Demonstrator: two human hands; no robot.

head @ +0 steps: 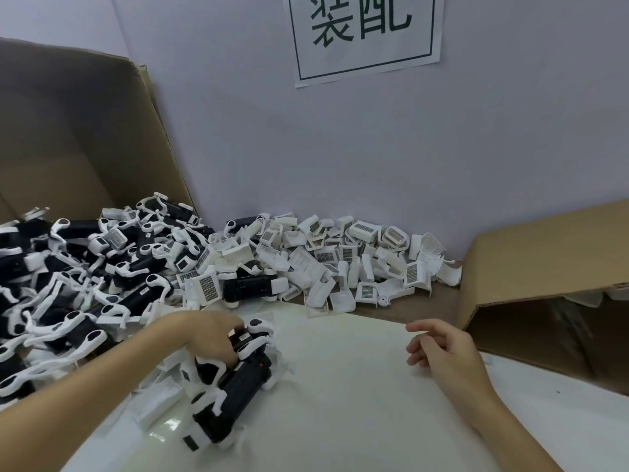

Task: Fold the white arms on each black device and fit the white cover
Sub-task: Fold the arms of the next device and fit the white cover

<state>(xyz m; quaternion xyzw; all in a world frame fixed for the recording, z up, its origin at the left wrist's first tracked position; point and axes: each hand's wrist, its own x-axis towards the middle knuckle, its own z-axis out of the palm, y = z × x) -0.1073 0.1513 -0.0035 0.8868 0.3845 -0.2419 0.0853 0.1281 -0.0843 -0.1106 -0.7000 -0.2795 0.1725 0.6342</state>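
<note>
Now left hand (pixel 212 337) gripping a black device (pixel 250 338), right hand (pixel 439 347) loosely open, holding nothing

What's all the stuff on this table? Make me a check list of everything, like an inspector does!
Surface: white sheet over a brown table, bare in the middle.
Job's things: black device with white arms lying on the sheet; big pile of black devices at the left; heap of white covers along the wall.
Clutter: loose white parts beside the near device.
Hands: left hand grips a device at the pile's edge; right hand hovers over the sheet, fingers relaxed, holding nothing.
Cables: nothing seen.
Surroundings: cardboard box behind the pile, second cardboard box on its side at the right, printed paper sign on the wall.
</note>
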